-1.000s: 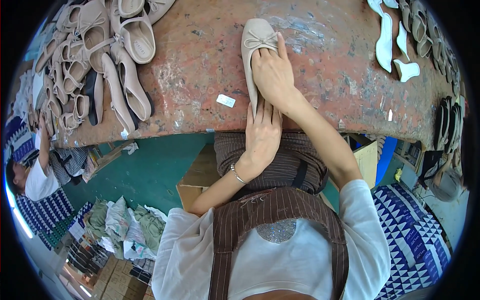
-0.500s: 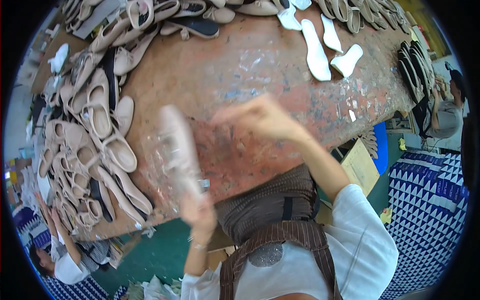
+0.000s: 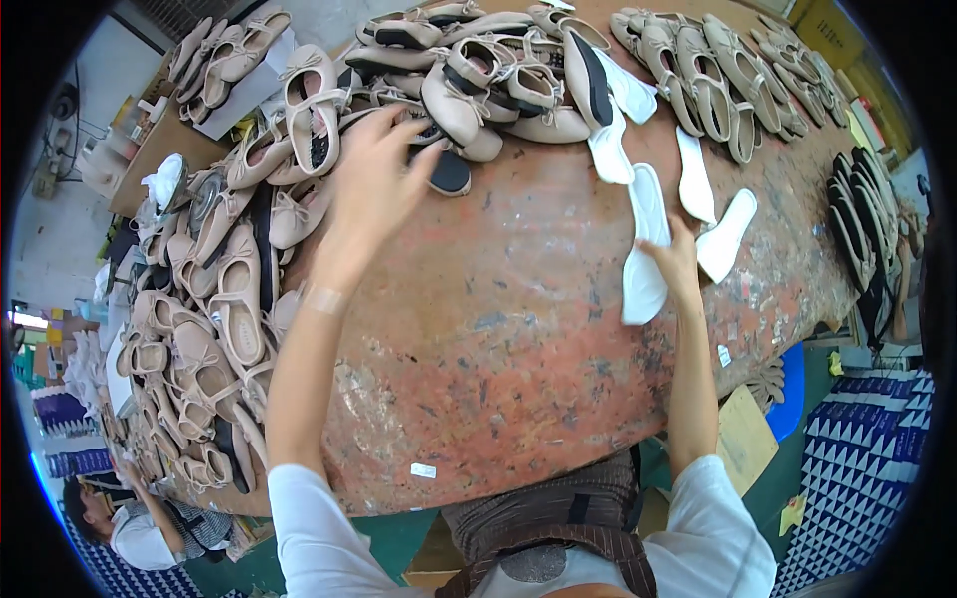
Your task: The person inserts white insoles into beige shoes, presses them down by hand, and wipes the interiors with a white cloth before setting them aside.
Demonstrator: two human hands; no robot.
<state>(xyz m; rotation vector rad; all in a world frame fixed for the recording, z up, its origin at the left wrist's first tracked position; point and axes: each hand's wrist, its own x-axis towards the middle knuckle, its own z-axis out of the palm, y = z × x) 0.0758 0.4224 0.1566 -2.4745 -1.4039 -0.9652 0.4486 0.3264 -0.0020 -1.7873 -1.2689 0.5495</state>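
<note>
My left hand (image 3: 377, 187) is stretched out over the far left shoe pile, fingers spread and somewhat blurred, with nothing visible in it. Beneath and beyond its fingertips lie beige shoes with bows, one a strapped shoe (image 3: 315, 115), and a black sole (image 3: 449, 173) shows beside them. My right hand (image 3: 676, 261) has its thumb and fingers on the edge of a white insole (image 3: 646, 284), which lies along the table or just above it; I cannot tell which. Close by rest a second white insole (image 3: 695, 179) and a third insole (image 3: 726, 235).
Beige shoes (image 3: 239, 299) cover the left side of the worn reddish table (image 3: 498, 349); another group (image 3: 698, 70) sits at the far right. Dark-lined shoes (image 3: 855, 214) line the right edge. Co-workers are at lower left (image 3: 130, 518) and far right. Patterned boxes (image 3: 857, 468) stack at right.
The beige shoe has left my left hand, which has moved far forward to the shoe pile. My right hand has gone from above the table's middle to the white insole. The view has shifted.
</note>
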